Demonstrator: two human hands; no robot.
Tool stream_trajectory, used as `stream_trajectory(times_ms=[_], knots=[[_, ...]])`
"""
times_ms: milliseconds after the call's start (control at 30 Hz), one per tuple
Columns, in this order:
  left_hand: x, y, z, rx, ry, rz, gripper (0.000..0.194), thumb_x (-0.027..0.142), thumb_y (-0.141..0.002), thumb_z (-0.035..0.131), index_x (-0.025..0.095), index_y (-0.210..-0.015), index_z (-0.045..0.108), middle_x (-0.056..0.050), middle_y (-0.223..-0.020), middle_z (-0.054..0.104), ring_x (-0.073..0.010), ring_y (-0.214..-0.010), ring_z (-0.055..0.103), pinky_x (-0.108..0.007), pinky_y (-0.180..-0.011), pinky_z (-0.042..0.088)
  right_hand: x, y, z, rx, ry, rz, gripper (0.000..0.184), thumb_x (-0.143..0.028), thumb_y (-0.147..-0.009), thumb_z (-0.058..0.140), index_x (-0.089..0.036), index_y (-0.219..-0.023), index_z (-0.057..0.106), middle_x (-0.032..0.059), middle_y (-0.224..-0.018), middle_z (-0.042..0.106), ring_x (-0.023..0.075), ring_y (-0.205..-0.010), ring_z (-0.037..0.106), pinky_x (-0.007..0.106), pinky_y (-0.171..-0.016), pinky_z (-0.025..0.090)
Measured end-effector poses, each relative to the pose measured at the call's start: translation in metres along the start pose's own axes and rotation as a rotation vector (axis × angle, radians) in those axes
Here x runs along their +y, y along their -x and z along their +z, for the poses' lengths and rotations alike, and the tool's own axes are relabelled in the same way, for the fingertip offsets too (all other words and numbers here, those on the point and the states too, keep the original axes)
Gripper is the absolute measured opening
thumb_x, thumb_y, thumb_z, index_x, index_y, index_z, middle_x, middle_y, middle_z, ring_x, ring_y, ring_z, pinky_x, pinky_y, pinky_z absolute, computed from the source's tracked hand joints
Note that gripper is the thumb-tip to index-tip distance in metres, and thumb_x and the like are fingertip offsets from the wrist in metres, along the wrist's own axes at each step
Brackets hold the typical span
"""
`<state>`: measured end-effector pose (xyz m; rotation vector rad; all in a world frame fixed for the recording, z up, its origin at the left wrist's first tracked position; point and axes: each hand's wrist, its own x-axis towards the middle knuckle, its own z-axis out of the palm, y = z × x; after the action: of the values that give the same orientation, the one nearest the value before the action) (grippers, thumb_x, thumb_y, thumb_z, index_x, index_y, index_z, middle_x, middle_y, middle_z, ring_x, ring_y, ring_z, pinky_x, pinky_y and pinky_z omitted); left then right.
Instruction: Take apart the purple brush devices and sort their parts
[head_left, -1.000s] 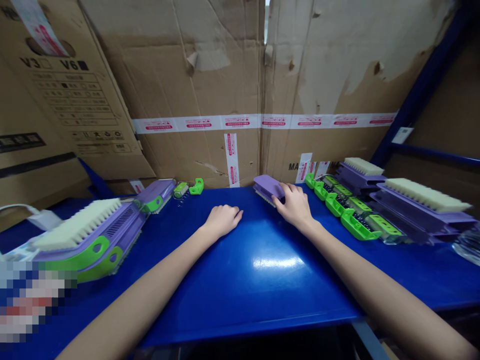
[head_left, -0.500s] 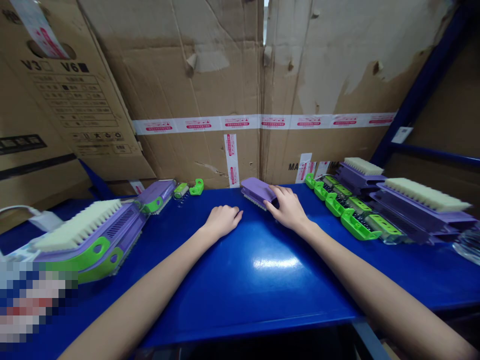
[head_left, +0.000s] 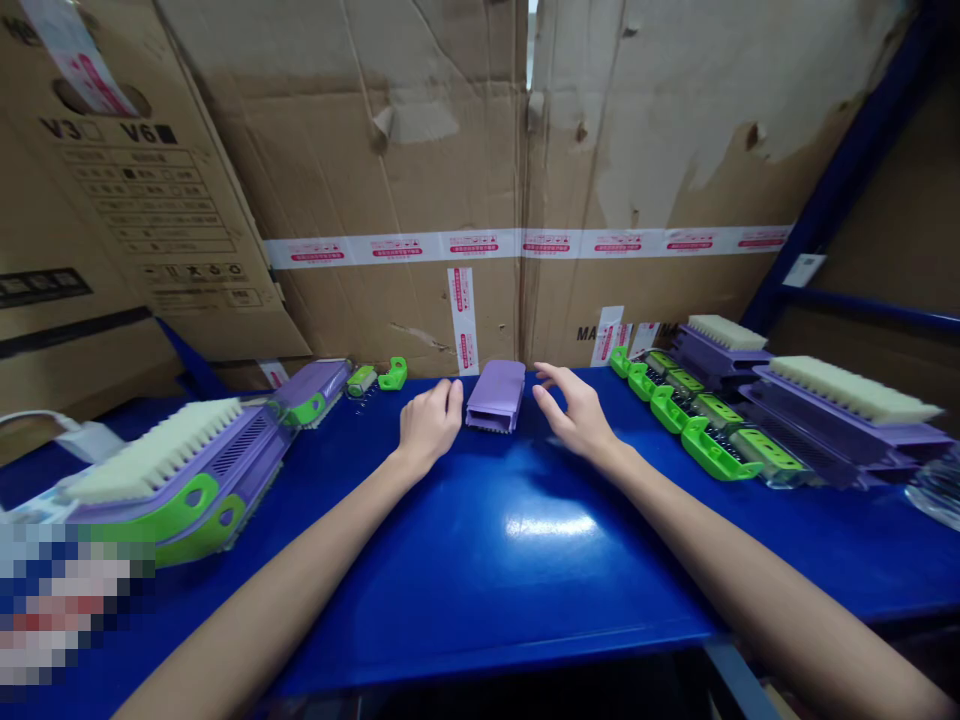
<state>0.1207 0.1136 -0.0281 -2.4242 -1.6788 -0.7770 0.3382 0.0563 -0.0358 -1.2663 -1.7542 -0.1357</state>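
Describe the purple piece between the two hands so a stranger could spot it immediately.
On the blue table, look toward the cardboard wall. There, between the left hand and right hand, lies the purple case, hollow end facing the camera. Unlike the purple pieces at either side, it sits alone.

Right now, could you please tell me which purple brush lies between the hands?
The lone middle brush, hollow end to the front; the other brushes lie in groups at left and right.

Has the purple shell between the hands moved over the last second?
Yes: the shell has moved left, and now lies closer to the long vertical tape.
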Motion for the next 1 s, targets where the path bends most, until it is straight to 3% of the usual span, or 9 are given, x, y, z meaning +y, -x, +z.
stream_trajectory(times_ms=[167, 267, 367, 500, 700, 833, 1000], knots=[[-0.001, 0.004, -0.001, 0.163, 0.166, 0.101, 0.038, 0.047, -0.094, 0.029, 0.020, -0.111, 0.050, -0.008, -0.107, 0.062, -0.0214, -0.097, 0.060, -0.031, -0.079, 0.046, 0.006, 0.003, 0.006, -0.155, 0.158, 0.013, 0.043, -0.034, -0.092, 0.040, -0.015, -0.130, 0.047, 0.0125, -0.113, 0.064, 0.0229, -0.103, 0.060, 0.039, -0.091, 0.044], [0.005, 0.008, 0.001, 0.164, 0.158, 0.262, 0.046, 0.051, -0.091, 0.036, 0.019, -0.123, 0.045, -0.011, -0.118, 0.055, -0.0237, -0.109, 0.054, -0.034, -0.090, 0.045, 0.010, 0.005, 0.010, -0.261, 0.167, 0.063, 0.046, -0.028, -0.090, 0.042, -0.013, -0.133, 0.041, 0.0136, -0.117, 0.063, 0.0220, -0.104, 0.060, 0.037, -0.090, 0.045], [0.010, 0.005, -0.002, 0.139, 0.109, 0.347, 0.047, 0.051, -0.091, 0.036, 0.019, -0.124, 0.047, -0.011, -0.120, 0.054, -0.0249, -0.112, 0.051, -0.036, -0.095, 0.042, 0.009, 0.007, 0.012, -0.406, 0.204, 0.084, 0.040, -0.025, -0.089, 0.045, -0.013, -0.126, 0.046, 0.0135, -0.115, 0.064, 0.0217, -0.103, 0.059, 0.035, -0.089, 0.045], [-0.004, -0.021, -0.011, 0.151, -0.055, 0.162, 0.040, 0.044, -0.092, 0.035, 0.017, -0.115, 0.054, -0.013, -0.115, 0.056, -0.0277, -0.111, 0.051, -0.038, -0.094, 0.042, 0.005, 0.008, 0.012, -0.512, 0.312, 0.047, 0.034, -0.024, -0.088, 0.049, -0.013, -0.120, 0.053, 0.0141, -0.115, 0.063, 0.0236, -0.108, 0.055, 0.035, -0.091, 0.043], [-0.070, -0.065, -0.041, -0.008, -0.346, -0.189, 0.042, 0.042, -0.090, 0.039, 0.010, -0.114, 0.053, -0.024, -0.116, 0.054, -0.0384, -0.112, 0.049, -0.048, -0.086, 0.044, 0.003, 0.006, 0.010, -0.531, 0.331, 0.038, 0.037, -0.025, -0.088, 0.048, -0.012, -0.123, 0.051, 0.0138, -0.115, 0.063, 0.0234, -0.107, 0.055, 0.035, -0.091, 0.042], [-0.108, -0.074, -0.063, -0.096, -0.393, -0.349, 0.050, 0.043, -0.090, 0.040, 0.002, -0.120, 0.045, -0.030, -0.126, 0.048, -0.0425, -0.117, 0.045, -0.053, -0.087, 0.041, 0.003, 0.006, 0.010, -0.535, 0.332, 0.039, 0.039, -0.024, -0.088, 0.048, -0.011, -0.125, 0.050, 0.0144, -0.116, 0.062, 0.0243, -0.109, 0.054, 0.035, -0.091, 0.042], [-0.140, -0.081, -0.072, -0.211, -0.361, -0.554, 0.065, 0.056, -0.083, 0.048, 0.005, -0.123, 0.042, -0.029, -0.130, 0.049, -0.0388, -0.114, 0.051, -0.046, -0.084, 0.044, 0.003, 0.007, 0.010, -0.530, 0.336, 0.035, 0.039, -0.025, -0.089, 0.048, -0.011, -0.125, 0.050, 0.0139, -0.115, 0.062, 0.0234, -0.106, 0.055, 0.035, -0.091, 0.042]])
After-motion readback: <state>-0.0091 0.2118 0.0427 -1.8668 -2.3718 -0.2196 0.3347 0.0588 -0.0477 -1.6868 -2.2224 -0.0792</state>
